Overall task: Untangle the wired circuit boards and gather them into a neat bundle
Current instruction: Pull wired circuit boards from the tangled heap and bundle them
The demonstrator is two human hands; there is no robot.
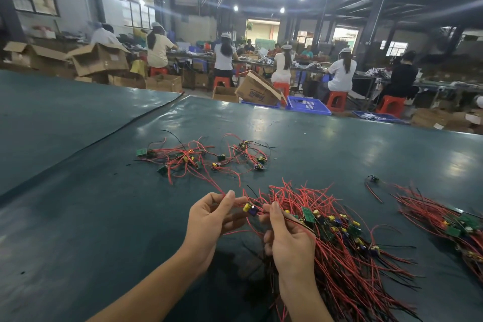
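1. Table (pixel 78 217): a dark green, slightly glossy mat with a seam running off to 10 o'clock. It gives a flat sorting surface.
2. Main bundle (pixel 347 251), at 5 o'clock: thin red and black leads fan out stiffly, with the small green boards and yellow-topped capacitors clustered at one end. The boards look aligned so that the leads trail one way.
3. Side bundle (pixel 449 225), at 4 o'clock by the frame edge: same make-up, lying apart from the main one. Probably a finished lot.
4. Loose tangle (pixel 201 159), at 12 o'clock of the hands: boards scattered and leads looped over each other. This is the unsorted stock.
5. Right hand (pixel 287 238): its grip is curled round the main bundle's leads near the board end, likely to keep the stack from splaying.
6. Left hand (pixel 211 219): a thumb-and-forefinger grip pinches a red lead (pixel 218 187) that runs up toward the tangle.
7. Board (pixel 250 208), between the hands: it carries a yellow capacitor and a dark blue part, and sits just beside the right thumb. My guess is that it is next to join the bundle.
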